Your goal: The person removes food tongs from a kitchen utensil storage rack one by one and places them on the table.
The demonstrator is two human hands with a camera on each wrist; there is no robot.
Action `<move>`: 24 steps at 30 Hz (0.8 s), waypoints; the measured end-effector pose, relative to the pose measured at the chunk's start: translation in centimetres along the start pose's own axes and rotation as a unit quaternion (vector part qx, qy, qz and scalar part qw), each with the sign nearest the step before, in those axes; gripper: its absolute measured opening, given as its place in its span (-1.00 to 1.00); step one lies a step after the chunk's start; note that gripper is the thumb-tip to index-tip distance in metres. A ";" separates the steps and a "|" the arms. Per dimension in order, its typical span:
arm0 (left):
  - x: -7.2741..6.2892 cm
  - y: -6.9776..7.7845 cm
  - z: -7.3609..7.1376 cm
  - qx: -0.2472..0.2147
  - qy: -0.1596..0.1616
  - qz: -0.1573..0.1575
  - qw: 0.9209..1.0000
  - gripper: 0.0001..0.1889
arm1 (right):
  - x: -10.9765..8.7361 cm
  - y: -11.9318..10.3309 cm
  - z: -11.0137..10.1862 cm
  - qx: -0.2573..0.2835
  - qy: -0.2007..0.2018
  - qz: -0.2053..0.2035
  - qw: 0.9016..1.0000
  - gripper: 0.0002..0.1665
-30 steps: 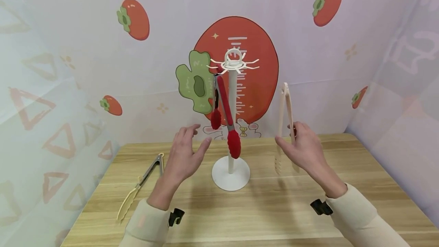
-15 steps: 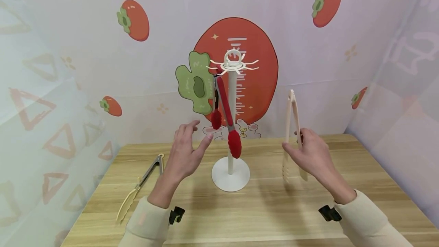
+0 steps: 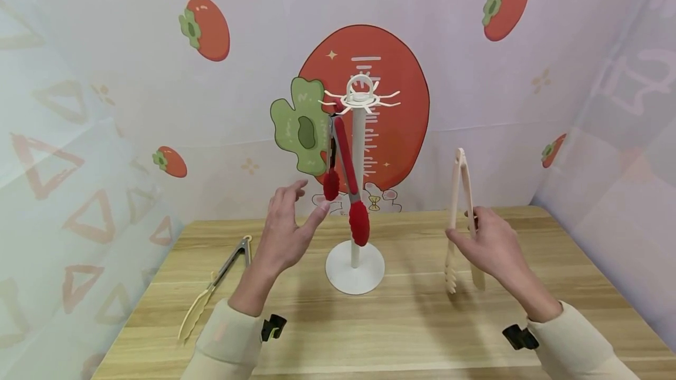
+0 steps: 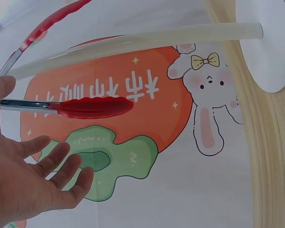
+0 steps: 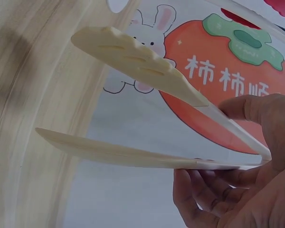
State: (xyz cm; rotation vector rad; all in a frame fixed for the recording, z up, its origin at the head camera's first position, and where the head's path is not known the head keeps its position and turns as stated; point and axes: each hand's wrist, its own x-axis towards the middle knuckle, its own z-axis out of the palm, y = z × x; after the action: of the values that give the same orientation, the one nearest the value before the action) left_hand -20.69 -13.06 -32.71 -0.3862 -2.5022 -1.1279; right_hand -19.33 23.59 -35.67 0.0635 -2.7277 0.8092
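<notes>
With the right hand (image 3: 491, 242), holds pale tongs (image 5: 128, 156) pivot-up, pinched by both arms, presumably to limit their spread. With the left hand (image 3: 285, 230), fingers parted, grips nothing. Between the hands, has red tongs (image 3: 348, 163) hung high on a rack (image 3: 359, 139), likely so the tips dangle free; beyond the left, yellow tongs (image 3: 227, 267) laid flat.

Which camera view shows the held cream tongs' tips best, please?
The right wrist view: the held cream tongs' tips appear large, one clearly slotted. The head view shows both, smaller; the left wrist view shows neither.
</notes>
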 end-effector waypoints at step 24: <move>0.3 0.6 -0.1 -0.040 -0.004 -0.005 0.999 -0.20 | -0.9 2.5 0.0 -0.017 -0.062 0.020 0.998 -0.45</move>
State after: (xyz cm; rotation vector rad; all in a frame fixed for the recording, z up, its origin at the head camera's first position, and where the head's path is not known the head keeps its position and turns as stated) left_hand -20.72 -12.78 -32.13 -0.4005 -2.4748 -1.2351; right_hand -18.83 25.66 -37.25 0.0529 -2.8682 0.7935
